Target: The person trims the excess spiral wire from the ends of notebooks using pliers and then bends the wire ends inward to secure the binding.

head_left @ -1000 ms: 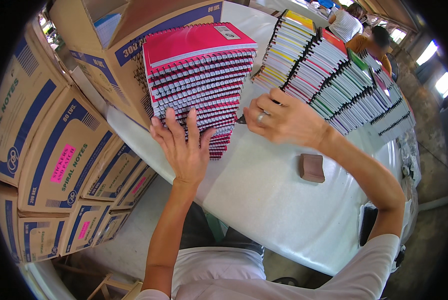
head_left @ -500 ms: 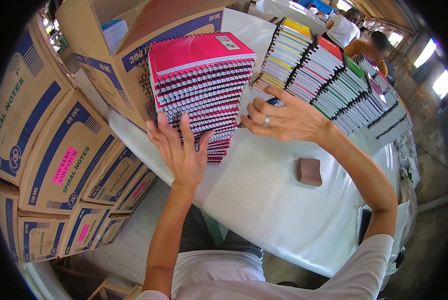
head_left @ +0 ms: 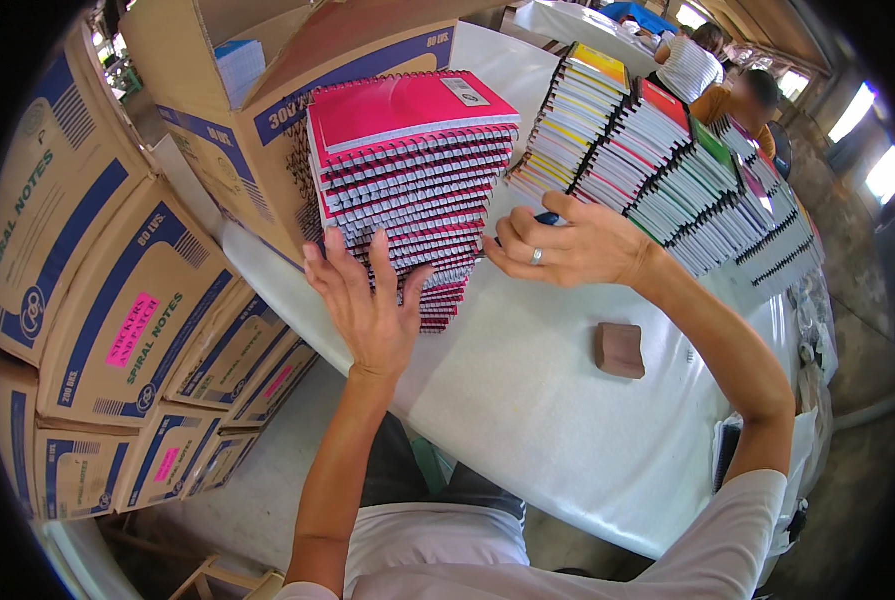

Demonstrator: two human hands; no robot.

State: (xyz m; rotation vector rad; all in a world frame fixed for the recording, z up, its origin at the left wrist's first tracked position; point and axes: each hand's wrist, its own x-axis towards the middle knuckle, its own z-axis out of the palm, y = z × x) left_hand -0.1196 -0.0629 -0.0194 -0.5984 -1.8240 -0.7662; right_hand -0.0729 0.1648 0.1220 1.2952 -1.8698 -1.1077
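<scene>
Red notebook stack (head_left: pixel 408 205) is standing beside an open carton (head_left: pixel 258 165)

A pale, glossy cover is spreading over the table (head_left: pixel 528 420), catching light and wrinkling toward the right edge. A brown block (head_left: pixel 620 351) is sitting on it, well apart from the stack. Beyond, rows of other notebooks (head_left: pixel 653 150) with yellow, red and green covers are leaning in slanted piles. To the left, cardboard boxes (head_left: pixel 108 280) with blue bands and pink labels are rising beside the table. Two people (head_left: pixel 690 68) are sitting farther back, near bright windows.

The red notebook stack is standing on the table, toward its left side. Its top cover is showing a glossy pinkish red with a pale label in one corner. Below, dark wire spirals, white page edges and red covers are alternating in slightly uneven layers.

The left hand (head_left: pixel 363 305) is resting at the stack's near side, fingers spread. The right hand (head_left: pixel 573 245) is pinching a small dark-blue tool (head_left: pixel 547 217) just beside the stack's right side; whether its tip is touching, I cannot tell.
</scene>
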